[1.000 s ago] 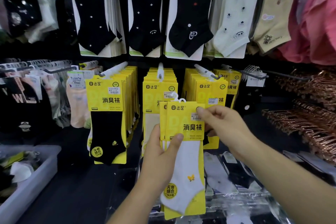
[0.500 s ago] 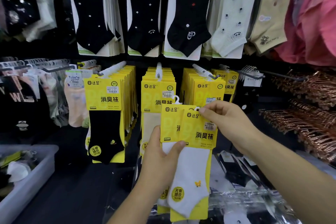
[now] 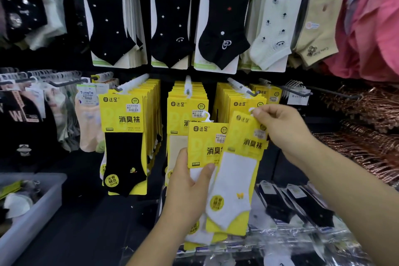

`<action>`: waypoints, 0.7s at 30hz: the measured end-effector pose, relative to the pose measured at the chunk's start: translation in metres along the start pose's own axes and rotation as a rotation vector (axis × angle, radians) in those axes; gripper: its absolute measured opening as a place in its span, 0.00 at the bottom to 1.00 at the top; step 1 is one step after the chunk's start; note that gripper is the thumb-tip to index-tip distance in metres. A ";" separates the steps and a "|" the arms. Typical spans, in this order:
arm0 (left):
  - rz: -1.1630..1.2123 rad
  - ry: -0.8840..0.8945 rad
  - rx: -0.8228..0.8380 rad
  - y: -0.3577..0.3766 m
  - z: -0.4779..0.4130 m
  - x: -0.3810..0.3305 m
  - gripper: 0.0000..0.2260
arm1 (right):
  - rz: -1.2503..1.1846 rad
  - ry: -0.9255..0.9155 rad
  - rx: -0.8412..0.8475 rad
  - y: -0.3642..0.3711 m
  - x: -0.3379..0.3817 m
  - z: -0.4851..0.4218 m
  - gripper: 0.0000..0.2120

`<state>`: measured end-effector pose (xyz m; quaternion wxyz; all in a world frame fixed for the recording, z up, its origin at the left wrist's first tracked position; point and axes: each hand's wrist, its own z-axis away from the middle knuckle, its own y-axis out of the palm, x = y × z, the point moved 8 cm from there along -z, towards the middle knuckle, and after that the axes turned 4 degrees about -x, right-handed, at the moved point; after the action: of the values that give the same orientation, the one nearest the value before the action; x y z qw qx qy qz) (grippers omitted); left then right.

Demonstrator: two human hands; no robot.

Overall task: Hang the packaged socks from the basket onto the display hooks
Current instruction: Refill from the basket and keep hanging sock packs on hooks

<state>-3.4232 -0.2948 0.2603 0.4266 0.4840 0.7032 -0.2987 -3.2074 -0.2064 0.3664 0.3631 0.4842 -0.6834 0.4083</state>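
The display wall [image 3: 71,58] is crowded. Its lower row carries three full stacks of hung packs [image 3: 129,114], and the grey basket [image 3: 30,227] sits low at the left, well apart from both hands. The left hand [image 3: 187,192] grips a bundle of packs [image 3: 205,142] in front of the middle stack, thumb clamped across the front card. The right hand [image 3: 285,127] pinches the top corner of one white-sock pack [image 3: 235,179], with its fingers [image 3: 259,112] closed on the card just beside the small plastic hanger [image 3: 251,110]. The pack hangs tilted, with its upper edge near the rightmost yellow stack's display hook [image 3: 248,90].

To hang it well, I judge the pack should first be squared up so the hanger faces the hook's tip. It can then be slid on from the front without shoving the hung packs back. The hanger is blurred, so it may be partly covered by the fingertips; pinching lower on the card would free it.
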 end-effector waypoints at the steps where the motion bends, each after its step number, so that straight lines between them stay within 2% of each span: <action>1: -0.015 0.005 0.003 -0.002 0.000 -0.001 0.13 | -0.004 -0.005 -0.045 -0.006 0.002 -0.009 0.10; 3: -0.037 0.008 0.016 -0.004 -0.001 -0.001 0.14 | -0.016 -0.011 -0.093 -0.015 0.006 -0.024 0.11; 9: -0.046 0.000 0.030 -0.013 -0.004 -0.002 0.13 | 0.076 -0.114 -0.095 -0.010 0.015 -0.052 0.11; 14: -0.042 -0.011 0.044 -0.012 -0.003 -0.001 0.13 | 0.321 -0.275 -0.136 -0.002 0.023 -0.051 0.09; 17: -0.013 -0.020 0.064 -0.010 -0.003 -0.001 0.12 | 0.439 -0.367 -0.227 -0.006 0.029 -0.041 0.06; 19: 0.016 -0.031 0.077 -0.008 -0.003 -0.001 0.12 | 0.448 -0.344 -0.308 -0.012 0.027 -0.032 0.03; 21: 0.042 -0.037 0.101 -0.006 -0.002 -0.001 0.13 | 0.349 -0.242 -0.332 -0.014 0.017 -0.020 0.03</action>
<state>-3.4289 -0.2958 0.2617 0.4209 0.5137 0.6690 -0.3338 -3.1961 -0.1975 0.3922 0.2776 0.3382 -0.8525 0.2861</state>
